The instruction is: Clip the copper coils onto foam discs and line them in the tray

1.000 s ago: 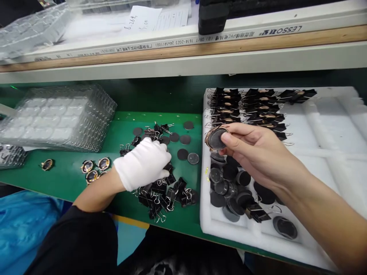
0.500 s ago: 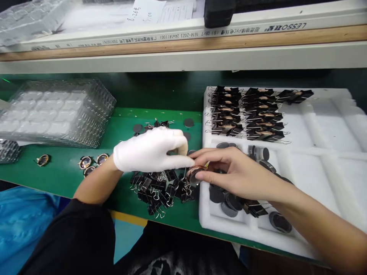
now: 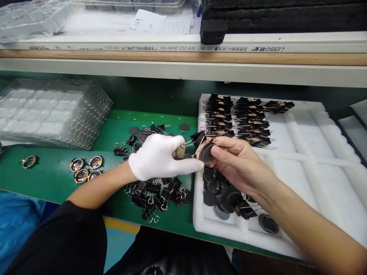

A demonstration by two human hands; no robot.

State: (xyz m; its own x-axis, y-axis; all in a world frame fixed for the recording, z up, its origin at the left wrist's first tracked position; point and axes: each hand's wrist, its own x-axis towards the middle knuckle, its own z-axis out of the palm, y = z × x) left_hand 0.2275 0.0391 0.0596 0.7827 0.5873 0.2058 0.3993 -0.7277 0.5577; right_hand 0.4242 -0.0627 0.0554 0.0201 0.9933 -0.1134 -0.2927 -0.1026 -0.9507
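My left hand (image 3: 160, 157), in a white glove, pinches the wire handles of a black binder clip (image 3: 197, 138). The clip's jaws are at the upper edge of a round, rose-gold-rimmed piece like a watch case (image 3: 202, 146); whether they grip it I cannot tell. A dark round disc (image 3: 207, 153) lies against the piece's face. My bare right hand (image 3: 239, 160) holds piece and disc between thumb and fingers. Beneath my left hand is a pile of black binder clips (image 3: 151, 194). Dark discs (image 3: 225, 200) lie loose in the white foam tray (image 3: 197, 225) below my right hand.
Rows of clipped pieces (image 3: 252, 122) fill the tray's back left. Several gold-rimmed round pieces (image 3: 82, 175) lie on the green table (image 3: 57, 152) at left, before a stack of clear plastic trays (image 3: 54, 114). A shelf edge (image 3: 172, 70) crosses above the table.
Both hands have risen slightly. The binder clip now shows at the top edge of the round piece, and the disc is turned more toward view. The camera view has shifted a little.
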